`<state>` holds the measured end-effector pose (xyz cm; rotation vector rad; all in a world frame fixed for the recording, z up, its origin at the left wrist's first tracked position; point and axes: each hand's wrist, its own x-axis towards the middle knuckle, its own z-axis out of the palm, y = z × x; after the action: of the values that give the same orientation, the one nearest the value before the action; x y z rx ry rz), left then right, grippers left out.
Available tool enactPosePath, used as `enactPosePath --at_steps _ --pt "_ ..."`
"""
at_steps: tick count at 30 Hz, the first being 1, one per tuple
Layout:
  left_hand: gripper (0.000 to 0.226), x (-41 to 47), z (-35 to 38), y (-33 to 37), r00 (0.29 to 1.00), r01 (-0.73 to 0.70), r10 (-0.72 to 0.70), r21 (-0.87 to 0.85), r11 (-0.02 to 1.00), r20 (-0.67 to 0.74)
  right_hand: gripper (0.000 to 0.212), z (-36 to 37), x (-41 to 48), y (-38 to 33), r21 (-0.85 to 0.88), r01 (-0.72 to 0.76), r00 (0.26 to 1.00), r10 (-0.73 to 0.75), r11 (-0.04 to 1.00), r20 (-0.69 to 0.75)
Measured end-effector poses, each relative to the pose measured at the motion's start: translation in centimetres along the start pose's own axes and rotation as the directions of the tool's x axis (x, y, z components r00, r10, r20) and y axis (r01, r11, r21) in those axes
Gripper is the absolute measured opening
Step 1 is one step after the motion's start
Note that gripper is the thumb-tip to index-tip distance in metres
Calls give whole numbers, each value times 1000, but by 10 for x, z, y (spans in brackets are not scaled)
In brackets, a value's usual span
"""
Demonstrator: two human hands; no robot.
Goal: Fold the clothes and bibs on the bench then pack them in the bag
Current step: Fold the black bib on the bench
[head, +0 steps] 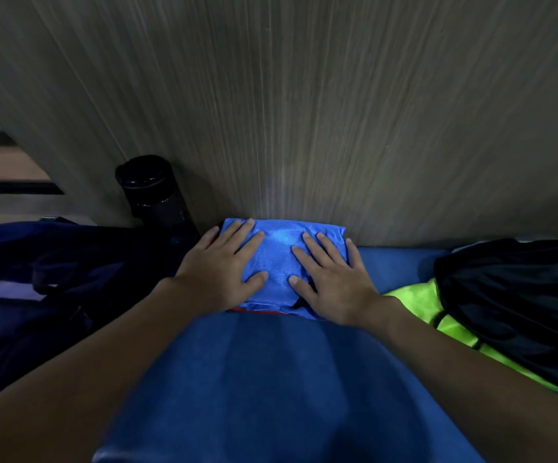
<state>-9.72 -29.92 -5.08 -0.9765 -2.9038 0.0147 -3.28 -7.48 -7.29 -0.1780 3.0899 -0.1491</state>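
I have both hands down on the folded blue bib [281,248], which sits on the bench [397,265], its far edge up against the wood-grain wall [304,111] at 12 o'clock. My left hand [224,265] lies flat on its left half, fingers straight and spread. My right hand [329,279] mirrors it on the right half, palm down. Neither pinches anything; both press the cloth.

I judge this to be the end of a fold: the piece is already a compact rectangle, and I am flattening it so the layers hold. A red edge shows at its near side, at 6 o'clock.

The dark navy bag [70,269] lies at 9 o'clock, touching or nearly touching the bib's left side, with a black bottle [154,192] standing at 10 o'clock. At 3 to 4 o'clock a neon green bib [417,302] lies partly under a black garment [511,295], both unfolded.

Next, I think, comes lifting the bundle without letting the slippery fabric spring open, so a grip under both ends, then carrying it left. I cannot tell where the bag's opening is.
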Motion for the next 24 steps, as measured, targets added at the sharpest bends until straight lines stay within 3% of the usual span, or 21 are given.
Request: enactPosePath --at_steps 5,10,14,17,21,24 --pt "86 11 -36 24 998 8 -5 42 999 -67 84 -20 -21 13 49 0 1000 2 999 -25" --pt "78 38 -58 87 989 -96 92 -31 995 -120 77 -38 -65 55 17 -73 991 75 997 -113" --pt "67 63 -60 153 986 -159 151 -116 980 -71 52 -45 -113 110 -58 -244 924 214 968 -317" --pt "50 77 -52 203 974 -225 224 -164 960 -27 37 -47 -153 153 -49 -413 848 364 909 -384" --pt "53 90 -34 257 960 -272 280 -222 936 6 48 -43 -197 188 -104 -499 858 474 860 -198" --pt "58 100 -19 280 954 -273 293 -226 935 63 32 -34 -209 200 -109 -493 865 473 863 -170"
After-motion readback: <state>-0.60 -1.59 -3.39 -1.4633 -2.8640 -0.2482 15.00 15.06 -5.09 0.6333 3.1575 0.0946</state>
